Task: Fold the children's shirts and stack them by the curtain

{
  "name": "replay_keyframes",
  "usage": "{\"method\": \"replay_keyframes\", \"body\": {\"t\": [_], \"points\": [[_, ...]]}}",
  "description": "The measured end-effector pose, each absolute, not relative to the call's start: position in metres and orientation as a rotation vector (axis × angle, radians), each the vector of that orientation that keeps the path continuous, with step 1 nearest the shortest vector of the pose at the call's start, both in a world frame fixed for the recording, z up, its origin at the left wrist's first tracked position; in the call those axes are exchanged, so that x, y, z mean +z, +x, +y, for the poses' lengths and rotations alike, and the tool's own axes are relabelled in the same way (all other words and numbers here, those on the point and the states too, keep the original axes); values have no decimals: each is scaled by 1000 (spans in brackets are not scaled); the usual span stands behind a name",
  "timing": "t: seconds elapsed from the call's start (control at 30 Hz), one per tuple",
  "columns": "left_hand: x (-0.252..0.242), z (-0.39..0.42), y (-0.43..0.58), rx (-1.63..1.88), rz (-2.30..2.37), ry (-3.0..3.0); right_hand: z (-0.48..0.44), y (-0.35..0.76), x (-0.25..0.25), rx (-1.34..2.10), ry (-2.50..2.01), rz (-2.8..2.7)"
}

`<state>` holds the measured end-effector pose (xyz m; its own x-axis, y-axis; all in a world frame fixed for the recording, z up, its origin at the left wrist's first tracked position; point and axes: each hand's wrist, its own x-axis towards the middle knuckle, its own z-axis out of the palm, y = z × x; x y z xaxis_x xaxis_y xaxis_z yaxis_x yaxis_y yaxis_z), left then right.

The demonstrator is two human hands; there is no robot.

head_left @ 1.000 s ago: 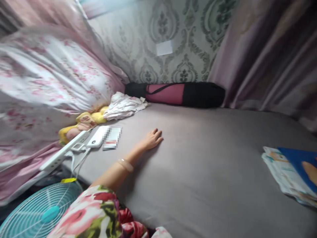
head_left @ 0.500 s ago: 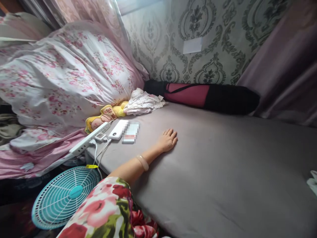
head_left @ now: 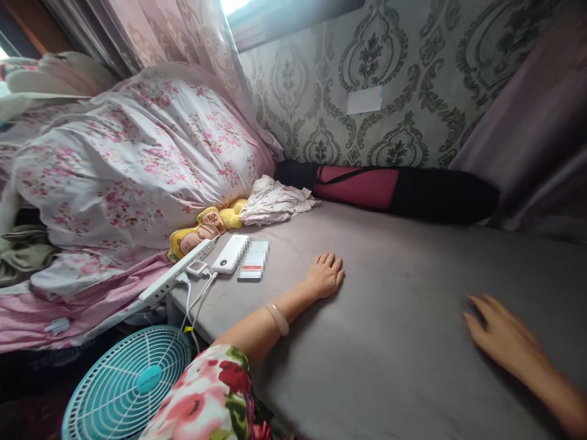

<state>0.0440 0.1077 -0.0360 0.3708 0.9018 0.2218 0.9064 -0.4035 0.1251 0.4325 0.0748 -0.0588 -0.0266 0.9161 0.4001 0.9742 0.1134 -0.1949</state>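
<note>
My left hand (head_left: 326, 275) lies palm down on the grey sheet (head_left: 376, 342), its fingers stretched out and nothing in them. A pale bangle (head_left: 277, 319) circles that wrist, below a floral sleeve. Over the right part of the sheet is my right hand (head_left: 499, 327), somewhat blurred, with thumb and fingers apart and holding nothing; whether it touches the sheet I cannot tell. Left of my left hand lie a phone (head_left: 254, 260) with a pixelated screen and a white power bank (head_left: 230, 253) with a cable plugged in.
A white power strip (head_left: 177, 273) with plugs lies along the bed's left edge, above a teal fan (head_left: 132, 382). Yellow plush toys (head_left: 188, 239) and a crumpled white cloth (head_left: 279, 201) border floral bedding (head_left: 137, 153). A long black-and-red bag (head_left: 358, 185) rests against the wall.
My right hand has come into view from the right, over the sheet. My left hand stays flat on the sheet, while the whole view has shifted slightly.
</note>
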Motion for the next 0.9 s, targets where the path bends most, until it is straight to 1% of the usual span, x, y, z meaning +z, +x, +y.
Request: {"method": "replay_keyframes", "body": {"t": [0.13, 0.23, 0.3, 0.37, 0.47, 0.63, 0.9], "points": [[-22, 123, 30, -446, -1653, -2777, 93, 351, -65, 14, -1698, -2147], [-8, 148, 6, -600, -1777, -2998, 90, 301, -58, 88, -1587, -2277], [4, 167, -19, -837, -2033, -2879, 86, 279, -56, 86, -1523, -2322], [17, 185, -49, -967, -2308, -2487, 83, 265, -56, 65, -1502, -2325], [37, 208, -98, -970, -2437, -2178, 79, 257, -60, 18, -1534, -2288], [56, 230, -164, -862, -2607, -1717, 74, 252, -61, -79, -1584, -2268], [48, 246, -190, -687, -2706, -1502, 72, 247, -56, -103, -1593, -2243]]}}
